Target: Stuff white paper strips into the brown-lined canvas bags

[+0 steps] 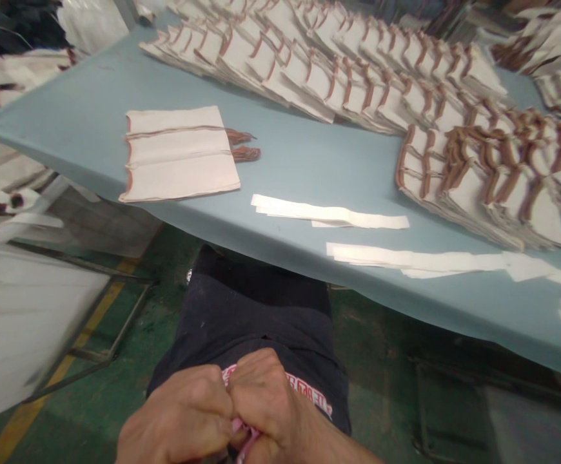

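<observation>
Close to my body, below the table edge, my left hand [178,412] and my right hand [264,396] are pressed together, both with fingers curled closed. A small piece of pink material [246,436] shows between them, pinched by the fingers of both. Most of it is hidden, and I cannot tell what it is. On the table beyond lies a flat stack of cream fabric panels [178,154] with brown edging and brown strands [246,153] sticking out at its right. Cream strips [329,212] lie to the right of that stack.
The blue-grey table [91,122] runs across the view. Overlapping rows of cream pieces with brown edges [329,77] cover its far side, with more bundles [488,174] at the right. More strips [435,261] lie near the front edge. White sacks [33,322] stand at the left.
</observation>
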A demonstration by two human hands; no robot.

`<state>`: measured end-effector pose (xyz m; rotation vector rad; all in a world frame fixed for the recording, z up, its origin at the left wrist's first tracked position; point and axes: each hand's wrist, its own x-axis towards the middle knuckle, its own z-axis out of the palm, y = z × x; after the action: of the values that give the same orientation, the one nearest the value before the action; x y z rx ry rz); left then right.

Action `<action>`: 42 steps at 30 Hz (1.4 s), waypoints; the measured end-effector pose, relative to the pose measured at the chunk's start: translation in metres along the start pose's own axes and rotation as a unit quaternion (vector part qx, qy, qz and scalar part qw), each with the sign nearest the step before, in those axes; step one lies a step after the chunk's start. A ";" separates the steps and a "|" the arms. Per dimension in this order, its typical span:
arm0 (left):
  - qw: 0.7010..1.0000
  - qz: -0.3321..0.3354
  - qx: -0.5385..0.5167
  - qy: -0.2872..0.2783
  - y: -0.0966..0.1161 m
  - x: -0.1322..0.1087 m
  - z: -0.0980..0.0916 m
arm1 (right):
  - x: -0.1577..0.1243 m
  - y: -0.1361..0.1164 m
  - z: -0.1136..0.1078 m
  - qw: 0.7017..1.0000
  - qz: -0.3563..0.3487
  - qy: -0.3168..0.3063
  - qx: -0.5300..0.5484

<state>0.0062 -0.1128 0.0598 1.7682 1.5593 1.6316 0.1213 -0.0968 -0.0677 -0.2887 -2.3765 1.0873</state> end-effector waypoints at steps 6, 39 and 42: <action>0.998 0.017 -0.022 0.051 0.005 0.026 0.018 | 0.005 0.001 -0.006 0.988 0.033 0.125 0.088; 0.995 0.009 -0.013 -0.098 0.005 0.030 -0.004 | 0.014 -0.002 -0.025 0.971 0.028 0.167 0.170; 0.994 0.006 -0.009 -0.105 0.004 0.030 -0.004 | 0.013 -0.001 -0.021 0.960 0.007 0.204 0.193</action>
<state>-0.0017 -0.0916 0.0807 1.8749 1.4358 1.4083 0.1211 -0.0790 -0.0506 -0.3497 -1.7617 1.3244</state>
